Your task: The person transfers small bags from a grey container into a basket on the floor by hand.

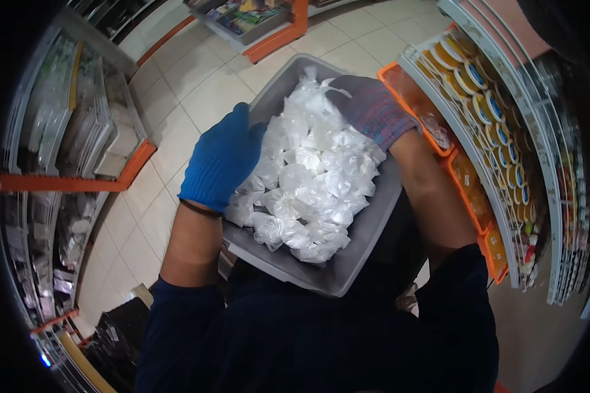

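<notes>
A grey plastic bin [380,223] full of knotted clear bags with white contents [321,170] rests close against the body, tilted in view. My left hand [226,157], in a blue knit glove, lies over the bin's left side against the bags; its fingers look extended, with the thumb side toward the bags. My right hand [370,108], in a grey and reddish knit glove, reaches over the upper right of the bin, by a white bag top. Its fingertips are curled down and partly hidden, so what they hold cannot be made out.
Shelves of packaged goods [65,118] stand on the left. To the right are racks with yellow round tubs [498,134] and orange bins [472,190]. An orange-edged display [275,46] stands ahead on the tiled floor [203,98]. A black object [121,334] lies lower left.
</notes>
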{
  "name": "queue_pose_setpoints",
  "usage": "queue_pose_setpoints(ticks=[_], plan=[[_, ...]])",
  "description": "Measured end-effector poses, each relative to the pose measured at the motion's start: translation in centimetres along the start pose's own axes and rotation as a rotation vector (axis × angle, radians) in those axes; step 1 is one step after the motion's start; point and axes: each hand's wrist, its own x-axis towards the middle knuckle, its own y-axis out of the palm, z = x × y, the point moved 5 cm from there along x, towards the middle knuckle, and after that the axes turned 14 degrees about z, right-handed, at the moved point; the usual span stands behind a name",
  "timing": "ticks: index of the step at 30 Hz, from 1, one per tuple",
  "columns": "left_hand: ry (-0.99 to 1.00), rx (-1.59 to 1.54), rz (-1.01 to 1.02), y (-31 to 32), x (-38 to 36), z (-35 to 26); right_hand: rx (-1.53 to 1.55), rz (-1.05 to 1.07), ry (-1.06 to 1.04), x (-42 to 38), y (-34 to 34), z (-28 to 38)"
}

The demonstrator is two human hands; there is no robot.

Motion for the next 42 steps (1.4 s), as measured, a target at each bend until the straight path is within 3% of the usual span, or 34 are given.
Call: queue_pose_setpoints(ticks=[3, 5, 7, 9, 11, 12, 13, 14, 15, 17, 18, 19, 20, 22, 25, 27, 29, 32, 36, 38, 42], plan=[[0.062, 0.018, -0.041, 0.2, 0.3, 0.1, 0.050, -0.081, -0.044, -4.0, -2.4, 1.1], [0.120, 0.041, -0.075, 0.5, 0.4, 0.2, 0.156, -0.321, -0.109, -7.9, -4.4, 0.3], [0.126, -0.011, -0.104, 0.5, 0.3, 0.2, 0.305, -0.382, -0.051, -11.7, -5.2, -3.1], [0.124, -0.083, -0.026, 0.7, 0.0, 0.5, 0.086, -0.572, -0.042, -16.9, -4.6, -7.8], [0.179, -0.157, 0.016, 2.0, -0.2, 3.5, 0.074, -0.706, 0.040, -22.8, -1.3, -12.7], [0.232, -0.074, 0.052, 2.5, 0.0, 5.1, -0.120, -0.617, 0.141, -25.1, 1.1, -14.9], [0.349, 0.536, 0.042, 1.4, -0.7, 3.4, -0.299, -0.506, 0.244, -27.4, 4.6, -17.0], [0.406, 0.705, -0.013, 1.7, -0.8, 4.8, 0.296, -0.626, 0.310, -30.2, 9.6, -20.6], [0.129, -0.135, 0.103, 2.0, 2.4, 10.3, 0.894, -0.751, 0.337, -32.6, 16.1, -23.9], [0.004, -0.332, 0.104, 1.3, 2.4, 8.3, 0.978, -0.528, 0.486, -38.4, 27.2, -28.1], [-0.051, -0.337, 0.064, 1.2, 2.3, 8.5, 0.881, -0.421, 0.683, -40.0, 32.9, -28.9], [-0.073, -0.145, 0.039, 0.8, 2.5, 9.9, 0.782, -0.301, 0.864, -41.3, 37.6, -29.4], [-0.096, 0.050, 0.007, 0.3, 3.0, 11.2, 0.805, -0.321, 0.880, -42.4, 40.5, -30.0], [-0.123, 0.095, 0.022, -0.3, 3.2, 11.4, 1.107, -0.166, 1.118, -44.1, 45.3, -30.3], [-0.179, 0.113, 0.013, -0.8, 2.6, 12.1, 1.141, -0.232, 1.013, -43.1, 43.1, -27.7], [-0.186, 0.111, -0.011, -0.8, 2.5, 11.9, 1.153, -0.124, 0.983, -41.1, 47.5, -31.1], [-0.206, 0.154, -0.023, -1.0, 2.5, 11.9, 1.517, -0.578, 1.246, -39.9, 49.0, -33.4], [-0.240, 0.225, 0.006, -1.5, 2.5, 10.5, 1.465, -0.756, 1.396, -39.3, 47.2, -37.0], [-0.249, 0.305, 0.012, -1.5, 2.1, 7.1, 1.296, -0.561, 1.405, -40.6, 48.4, -42.1], [-0.218, 0.322, -0.012, -1.6, 2.1, 6.4, 1.013, -0.302, 1.296, -39.2, 52.5, -46.0], [-0.230, 0.288, 0.039, -1.6, 2.2, 5.1, 1.016, -0.353, 1.399, -39.9, 49.7, -39.8]])
